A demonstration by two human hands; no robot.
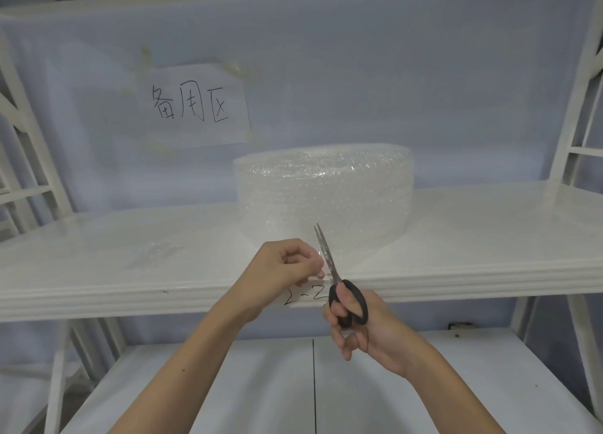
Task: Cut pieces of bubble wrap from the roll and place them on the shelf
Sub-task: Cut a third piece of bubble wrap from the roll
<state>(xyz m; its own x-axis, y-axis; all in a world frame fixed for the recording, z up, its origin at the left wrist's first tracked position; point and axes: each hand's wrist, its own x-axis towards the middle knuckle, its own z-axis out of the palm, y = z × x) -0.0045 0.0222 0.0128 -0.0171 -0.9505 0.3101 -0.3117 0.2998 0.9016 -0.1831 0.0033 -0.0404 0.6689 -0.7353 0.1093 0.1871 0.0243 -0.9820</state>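
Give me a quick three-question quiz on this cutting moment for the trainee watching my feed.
1. True or false: the scissors are in the right hand.
2. What is the left hand pinching? A) the paper sign B) the loose end of bubble wrap beside the blades C) the shelf edge
3. Where does the bubble wrap roll stand?

Key
1. True; the black handles sit in the right hand, blades pointing up towards the roll.
2. B.
3. On the white shelf, below and to the right of the handwritten paper sign; a cut piece of bubble wrap appears to lie on the shelf to its left.
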